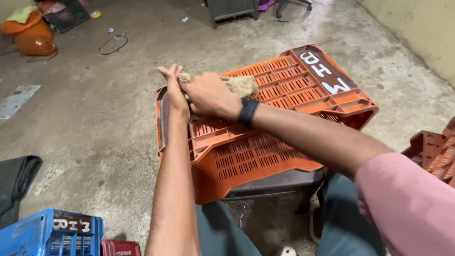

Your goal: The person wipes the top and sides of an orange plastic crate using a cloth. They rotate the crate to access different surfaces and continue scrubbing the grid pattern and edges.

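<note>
Right hand (208, 95) clamps a tan rag (241, 85) on the overturned orange crate (265, 156); left hand (174, 87), fingers flat, braces its nine-o'clock edge. Crate's long axis runs toward two o'clock.

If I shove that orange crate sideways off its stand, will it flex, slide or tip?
The orange crate looks like rigid ribbed plastic, so it probably won't flex. Its slotted walls suggest it is light for its size. It lies upturned and overhangs the dark stand, steadied by the left hand, so a push may well tip it.
</note>
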